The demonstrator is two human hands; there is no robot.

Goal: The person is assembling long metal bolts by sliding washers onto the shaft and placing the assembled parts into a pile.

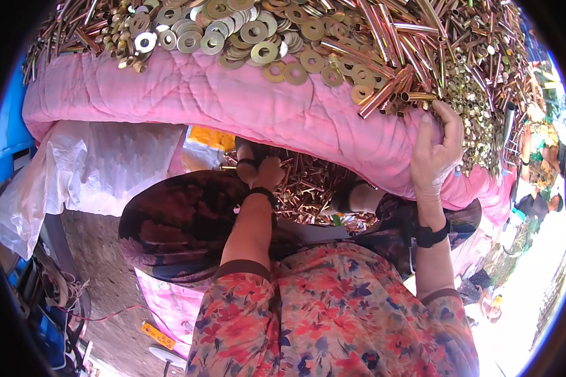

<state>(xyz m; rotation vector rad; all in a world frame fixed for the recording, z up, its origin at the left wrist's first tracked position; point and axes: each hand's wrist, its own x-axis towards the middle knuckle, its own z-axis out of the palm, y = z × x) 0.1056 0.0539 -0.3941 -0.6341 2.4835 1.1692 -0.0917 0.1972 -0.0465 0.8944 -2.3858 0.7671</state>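
Observation:
My right hand [439, 147] rests at the edge of a pink quilted cloth [188, 88], thumb and forefinger apart. Its fingertips reach a short copper-coloured tube [418, 97] at the rim of the pile, without a visible grip around it. Lower down, between my knees, my left hand [268, 174] is closed, and whatever may be in it is hidden. Beneath that hand lies a heap of copper-coloured tubes [305, 191], partly covered by the cloth's edge.
Flat metal washers [255, 31] are heaped on the cloth, with more tubes [383, 28] beside them and small brass-coloured pieces [478, 119] at the right. A clear plastic sheet [63, 169] hangs at the left. Cables [69, 292] lie at the lower left.

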